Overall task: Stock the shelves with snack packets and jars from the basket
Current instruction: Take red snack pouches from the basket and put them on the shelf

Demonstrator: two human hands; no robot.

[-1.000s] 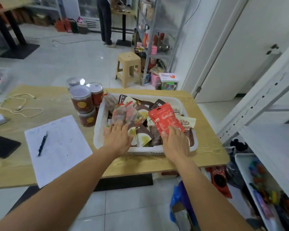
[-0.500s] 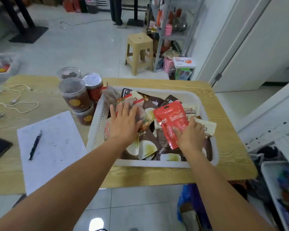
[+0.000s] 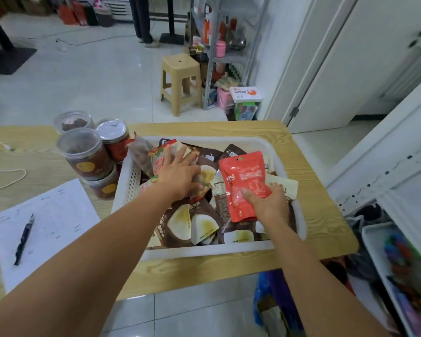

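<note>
On my tabletop (image 3: 229, 266), lower left of the frame, a paper (image 3: 54, 222) lies with a pen (image 3: 23, 239) on it. A white cable (image 3: 3, 176) loops at the left edge. Past the tabletop, top centre, a tan stool (image 3: 181, 81) stands on the tiled floor (image 3: 95, 76); a white door (image 3: 350, 69) fills the upper right. A blue bag (image 3: 270, 295) sits bottom right.

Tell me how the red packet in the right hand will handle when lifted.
The red packet is a flat pouch, so probably light and floppy. Its glossy film may be slippery; the right hand pinches only its lower part, so it may droop.
</note>
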